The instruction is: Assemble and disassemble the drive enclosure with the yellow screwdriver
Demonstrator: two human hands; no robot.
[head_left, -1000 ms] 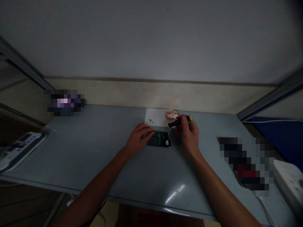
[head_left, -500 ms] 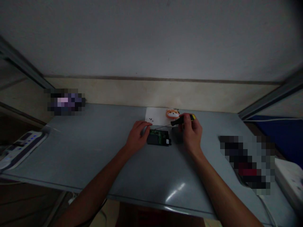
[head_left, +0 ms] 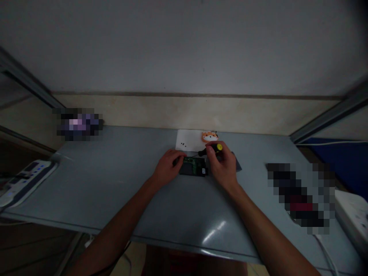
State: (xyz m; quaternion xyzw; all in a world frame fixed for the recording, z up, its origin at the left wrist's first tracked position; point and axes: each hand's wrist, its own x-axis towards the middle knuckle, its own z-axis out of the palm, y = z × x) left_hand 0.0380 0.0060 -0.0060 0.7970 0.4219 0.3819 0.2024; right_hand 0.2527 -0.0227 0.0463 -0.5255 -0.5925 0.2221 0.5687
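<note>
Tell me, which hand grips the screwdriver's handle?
The right hand: it is closed around the screwdriver, whose handle shows a yellow end. The left hand is instead at the far left corner of the board.

Wall (head_left: pixel 172 46): grey, cream band (head_left: pixel 149 111) below, facing me
Tabletop (head_left: pixel 100 172): glossy grey, meets the band
Light: dim, glare streak (head_left: pixel 214 232) near my edge

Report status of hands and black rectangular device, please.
Right hand gripping black-and-yellow screwdriver. Left hand at device's rear left corner. White rectangular sheet behind.
</note>
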